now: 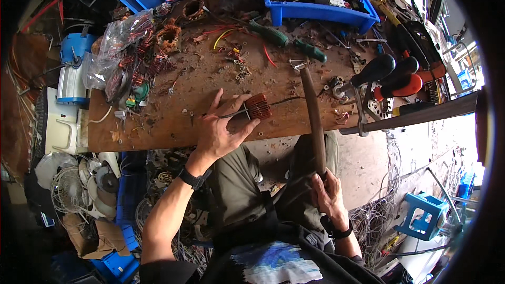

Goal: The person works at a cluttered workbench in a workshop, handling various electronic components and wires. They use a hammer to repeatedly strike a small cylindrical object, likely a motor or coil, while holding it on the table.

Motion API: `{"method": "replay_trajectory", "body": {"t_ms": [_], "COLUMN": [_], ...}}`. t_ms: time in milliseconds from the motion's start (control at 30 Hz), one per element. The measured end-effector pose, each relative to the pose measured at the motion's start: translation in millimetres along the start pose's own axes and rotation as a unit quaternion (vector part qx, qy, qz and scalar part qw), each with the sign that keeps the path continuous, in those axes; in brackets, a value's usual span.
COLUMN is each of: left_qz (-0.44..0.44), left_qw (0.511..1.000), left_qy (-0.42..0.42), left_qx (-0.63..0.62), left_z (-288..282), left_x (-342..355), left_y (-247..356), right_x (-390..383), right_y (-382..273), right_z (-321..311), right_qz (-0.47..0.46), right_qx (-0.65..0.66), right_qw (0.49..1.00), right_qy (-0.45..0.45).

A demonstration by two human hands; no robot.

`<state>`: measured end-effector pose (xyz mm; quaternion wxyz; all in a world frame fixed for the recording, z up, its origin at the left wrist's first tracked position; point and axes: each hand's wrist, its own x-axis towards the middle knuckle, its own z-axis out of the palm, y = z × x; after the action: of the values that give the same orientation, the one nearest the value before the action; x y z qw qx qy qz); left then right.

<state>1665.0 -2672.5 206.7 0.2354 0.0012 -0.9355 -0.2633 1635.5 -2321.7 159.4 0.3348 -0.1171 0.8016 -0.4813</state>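
My left hand (227, 125) lies at the front edge of the wooden bench, fingers and thumb closed around a small copper-red ribbed block (259, 107). A thin grey metal rod or edge shows beside the block; its exact shape is partly hidden by my fingers. My right hand (330, 195), below the bench edge near my lap, grips the lower end of a long wooden-handled hammer (312, 110). The handle points away from me, and its small metal head rests over or on the bench top, right of the block. Block and hammer are apart.
Two green-handled screwdrivers (269, 33) lie at the back, near a blue bin (321, 13) of parts. Black and red tool handles (398, 85) stand at right. Copper coils and a plastic bag (123, 37) pile up at left, beside a blue-ended motor (75, 68). Metal scraps litter the bench (163, 131).
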Motion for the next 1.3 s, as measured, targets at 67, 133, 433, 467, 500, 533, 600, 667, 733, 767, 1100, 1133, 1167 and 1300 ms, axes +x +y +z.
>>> {"method": "replay_trajectory", "body": {"t_ms": [67, 133, 433, 467, 500, 533, 600, 667, 733, 767, 1100, 1133, 1167, 1300], "left_qz": [-0.008, -0.01, -0.029, -0.032, -0.036, -0.033, -0.029, -0.038, -0.038, -0.034, -0.032, -0.027, -0.023, 0.008], "left_qw": [1.0, 1.0, 1.0, 0.999, 0.999, 0.999, 1.0, 0.999, 0.999, 0.999, 0.998, 0.998, 0.998, 0.999], "left_qy": [-0.004, -0.002, 0.006, 0.012, 0.019, 0.013, 0.004, 0.02, 0.028, 0.027, 0.022, 0.025, 0.028, 0.046], "left_qx": [-0.007, -0.008, -0.003, 0.005, 0.013, 0.004, -0.012, -0.005, -0.009, -0.015, -0.045, -0.049, -0.049, -0.018], "left_z": [-1.0, -1.1, -3.1, -3.8, -4.2, -4.2, -5.6, -5.8, -4.8, -3.1, -8.1, -7.8, -8.8, -6.1], "left_x": [0.0, 2.1, 6.9, 6.9, 6.7, 6.9, 7.8, 7.9, 7.0, 6.6, 1.9, 2.5, 2.3, 0.1], "left_y": [1.2, 3.3, 3.5, 4.5, 4.9, 4.2, 2.5, 6.2, 6.1, 2.9, 5.1, 6.4, 6.8, 2.3], "right_x": [-0.7, -2.5, -7.1, -9.9, -10.0, -10.2, -11.4, -10.7, -7.8, -5.2, 2.5, 2.9, 3.9, 0.1], "right_y": [11.4, 32.0, -25.7, -39.9, -43.4, -45.7, -54.2, -65.4, -70.2, -69.5, -76.6, -72.7, -68.1, -74.9], "right_z": [2.3, 6.5, 7.1, 6.4, 6.6, 6.9, 10.7, 16.1, 18.1, 19.5, 31.8, 31.9, 33.1, 32.3], "right_qz": [-0.06, -0.133, -0.149, -0.111, -0.1, -0.089, -0.133, -0.165, -0.149, -0.156, -0.211, -0.231, -0.252, -0.175], "right_qx": [-0.025, -0.068, -0.109, -0.065, -0.062, -0.059, -0.085, -0.1, -0.093, -0.1, -0.154, -0.168, -0.179, -0.176], "right_qw": [0.998, 0.987, 0.983, 0.992, 0.993, 0.993, 0.987, 0.981, 0.984, 0.983, 0.965, 0.958, 0.951, 0.968], "right_qy": [0.024, 0.054, -0.005, -0.015, -0.03, -0.045, -0.04, -0.013, -0.006, -0.002, 0.009, 0.013, 0.014, -0.025]}}
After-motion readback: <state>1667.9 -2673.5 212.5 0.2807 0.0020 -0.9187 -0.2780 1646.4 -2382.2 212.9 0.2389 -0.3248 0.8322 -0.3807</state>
